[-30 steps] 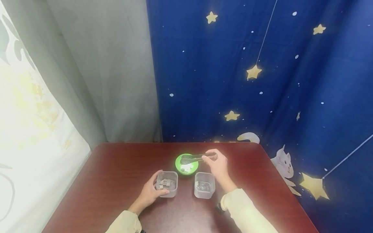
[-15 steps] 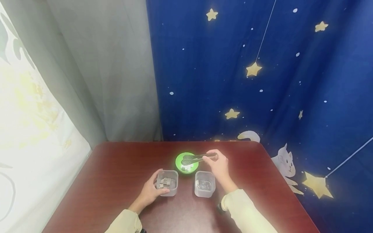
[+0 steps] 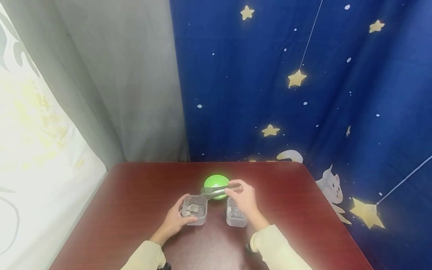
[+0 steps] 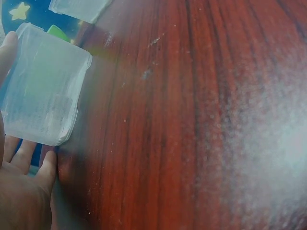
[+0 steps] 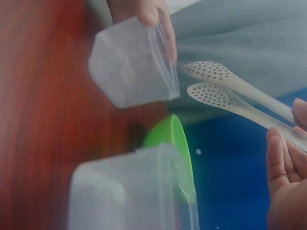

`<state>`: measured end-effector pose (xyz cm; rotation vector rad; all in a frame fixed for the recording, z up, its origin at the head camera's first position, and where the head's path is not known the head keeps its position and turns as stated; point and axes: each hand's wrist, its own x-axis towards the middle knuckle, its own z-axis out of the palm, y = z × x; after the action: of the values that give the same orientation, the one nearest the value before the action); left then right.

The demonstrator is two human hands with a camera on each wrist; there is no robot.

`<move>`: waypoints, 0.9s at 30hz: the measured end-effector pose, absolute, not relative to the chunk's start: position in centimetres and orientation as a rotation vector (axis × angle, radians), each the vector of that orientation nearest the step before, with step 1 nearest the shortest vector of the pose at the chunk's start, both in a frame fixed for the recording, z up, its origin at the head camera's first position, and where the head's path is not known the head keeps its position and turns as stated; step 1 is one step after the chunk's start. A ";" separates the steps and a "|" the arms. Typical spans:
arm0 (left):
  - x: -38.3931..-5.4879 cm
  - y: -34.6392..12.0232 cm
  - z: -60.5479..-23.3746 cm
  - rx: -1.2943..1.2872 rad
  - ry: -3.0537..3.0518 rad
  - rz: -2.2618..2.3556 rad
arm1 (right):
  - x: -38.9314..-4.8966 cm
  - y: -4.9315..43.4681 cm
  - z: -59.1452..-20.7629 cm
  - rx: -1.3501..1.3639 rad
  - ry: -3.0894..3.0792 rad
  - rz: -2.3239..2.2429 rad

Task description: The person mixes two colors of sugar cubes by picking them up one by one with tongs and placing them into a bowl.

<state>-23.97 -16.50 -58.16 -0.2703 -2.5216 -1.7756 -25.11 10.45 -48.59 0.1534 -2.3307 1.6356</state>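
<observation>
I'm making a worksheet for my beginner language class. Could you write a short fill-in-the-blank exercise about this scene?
1. The bowl is coloured ____.
2. The tongs are held in the person's ____ hand.
3. The tongs' broad ends are pierced with small round ____.
4. Counting the container gripped by the left hand, ____ translucent containers are in view.

Missing words: green; right; holes; two.

From my head, the camera looks forward and down, far enough back to take in the table and the curtains beyond. On my left wrist it sits low and close, turned sideways, facing the left box. My right wrist's view, also turned, catches the tongs and right box up close — all three share both boxes and the bowl
</observation>
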 end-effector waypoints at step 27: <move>-23.6 -16.2 -58.2 -0.270 -2.499 -1.743 | -24.4 5.4 -52.0 0.447 -2.430 1.616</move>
<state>-23.63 -16.16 -58.24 -0.2702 -2.4989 -1.7434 -24.40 5.38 -52.02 0.4472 -2.4299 1.6165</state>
